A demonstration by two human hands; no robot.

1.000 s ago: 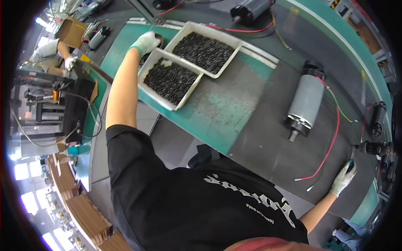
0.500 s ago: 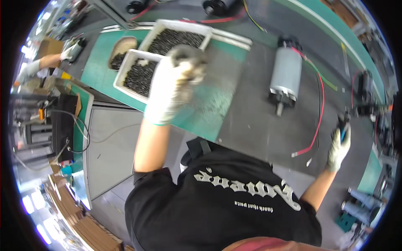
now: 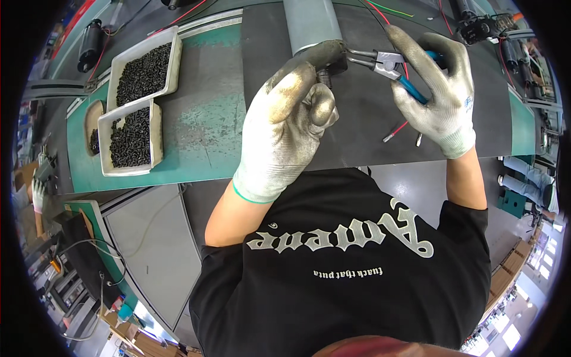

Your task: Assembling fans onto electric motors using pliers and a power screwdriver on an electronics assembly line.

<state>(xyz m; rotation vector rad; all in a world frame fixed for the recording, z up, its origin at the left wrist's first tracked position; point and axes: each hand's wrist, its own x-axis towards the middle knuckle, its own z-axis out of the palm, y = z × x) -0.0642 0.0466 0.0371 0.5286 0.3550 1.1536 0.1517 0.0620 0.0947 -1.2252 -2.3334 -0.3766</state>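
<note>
Holding circlip pliers (image 3: 388, 62) in the half-closed grip of the right hand (image 3: 440, 95); curling the left hand (image 3: 282, 128) beside a grey motor (image 3: 312, 24), left grip's contents unclear.

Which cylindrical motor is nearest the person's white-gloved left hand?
The large grey cylindrical motor at top centre, its black end right by the white-gloved left hand; the other motors, like the black cylindrical one at far left, lie farther off.

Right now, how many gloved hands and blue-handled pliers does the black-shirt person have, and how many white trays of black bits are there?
Gloved: left hand and right hand, 2
Blue-handled pliers: 1
White: farther tray and nearer tray, 2
Total: 5
</note>
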